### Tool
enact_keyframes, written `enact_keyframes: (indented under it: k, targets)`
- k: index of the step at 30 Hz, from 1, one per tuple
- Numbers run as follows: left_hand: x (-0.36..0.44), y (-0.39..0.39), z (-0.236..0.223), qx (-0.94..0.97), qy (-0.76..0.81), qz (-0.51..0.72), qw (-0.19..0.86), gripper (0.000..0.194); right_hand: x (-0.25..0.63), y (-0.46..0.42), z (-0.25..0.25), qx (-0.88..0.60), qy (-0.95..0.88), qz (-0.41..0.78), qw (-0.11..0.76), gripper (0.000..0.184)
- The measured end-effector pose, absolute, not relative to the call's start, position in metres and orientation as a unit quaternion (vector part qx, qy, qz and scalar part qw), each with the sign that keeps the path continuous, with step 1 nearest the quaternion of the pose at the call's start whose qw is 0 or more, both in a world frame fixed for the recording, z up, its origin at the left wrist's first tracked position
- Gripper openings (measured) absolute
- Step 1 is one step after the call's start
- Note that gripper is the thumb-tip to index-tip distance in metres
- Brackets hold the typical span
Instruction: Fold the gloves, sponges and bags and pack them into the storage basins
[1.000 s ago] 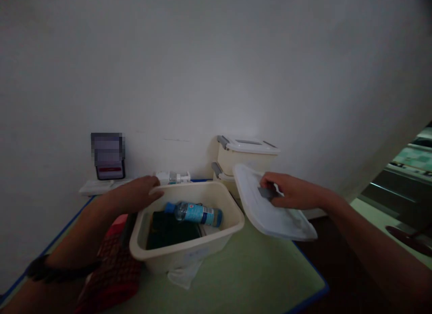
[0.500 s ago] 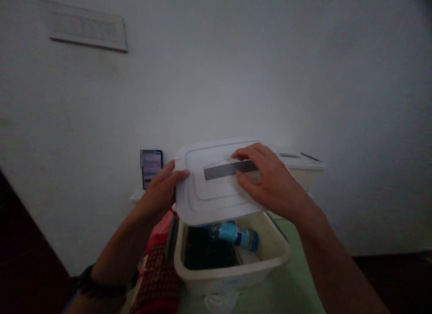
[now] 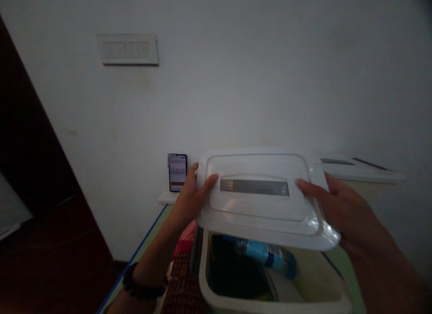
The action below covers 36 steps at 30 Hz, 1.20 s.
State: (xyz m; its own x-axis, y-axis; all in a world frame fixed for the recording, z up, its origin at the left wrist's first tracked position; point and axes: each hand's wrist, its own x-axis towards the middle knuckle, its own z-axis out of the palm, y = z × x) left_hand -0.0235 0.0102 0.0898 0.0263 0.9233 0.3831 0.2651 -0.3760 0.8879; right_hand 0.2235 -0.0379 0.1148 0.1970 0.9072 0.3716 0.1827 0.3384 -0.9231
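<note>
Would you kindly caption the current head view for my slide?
Left hand and right hand hold a white lid over an open tub containing a bottle.

The left fingers [image 3: 210, 182] and right fingers [image 3: 306, 188] hold opposite ends of a tilted white lid [image 3: 256, 215], thumbs on its top face. Below them, an uncovered tub [image 3: 270, 307] contains a blue-labelled bottle [image 3: 266, 253]. A phone [image 3: 178, 174] stands beyond the left fingers; behind the right fingers sits a lidded box [image 3: 367, 171].

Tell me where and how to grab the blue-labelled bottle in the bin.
Likely best around the labelled middle of the bottle, from above the near side of the bin: it lies on its side, that rounded part exposed, while the lid screens the far side.
</note>
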Motion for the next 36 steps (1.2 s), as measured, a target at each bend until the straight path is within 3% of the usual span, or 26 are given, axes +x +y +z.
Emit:
enact_keyframes:
  k: [3,5,7,9,14,19,27,36]
  targets:
    - [-0.019,0.009,0.085,0.699,0.469,0.535,0.061,0.059,0.216,-0.041,0.115,-0.466,-0.496,0.387,0.622,0.032]
    - [-0.016,0.004,0.086,0.708,0.451,0.535,-0.093,0.043,0.211,-0.043,0.114,-0.425,-0.502,0.392,0.643,0.032]
    - [-0.013,-0.004,0.089,0.732,0.429,0.501,-0.170,0.022,0.207,-0.043,0.113,-0.400,-0.522,0.384,0.648,0.029]
    - [-0.010,-0.011,0.092,0.802,0.362,0.447,-0.159,0.024,0.205,-0.045,0.112,-0.392,-0.547,0.369,0.641,0.025]
    - [-0.003,-0.016,0.092,0.848,0.334,0.389,-0.133,0.059,0.200,-0.052,0.111,-0.387,-0.592,0.321,0.629,0.024]
    - [-0.007,-0.017,0.098,0.828,0.387,0.392,-0.107,0.055,0.187,-0.059,0.113,-0.391,-0.620,0.288,0.616,0.025]
    - [-0.009,-0.016,0.103,0.847,0.371,0.352,-0.148,0.049,0.179,-0.065,0.113,-0.419,-0.643,0.219,0.602,0.018]
    - [-0.007,-0.020,0.103,0.855,0.326,0.379,-0.136,0.043,0.191,-0.056,0.111,-0.399,-0.626,0.234,0.627,0.016]
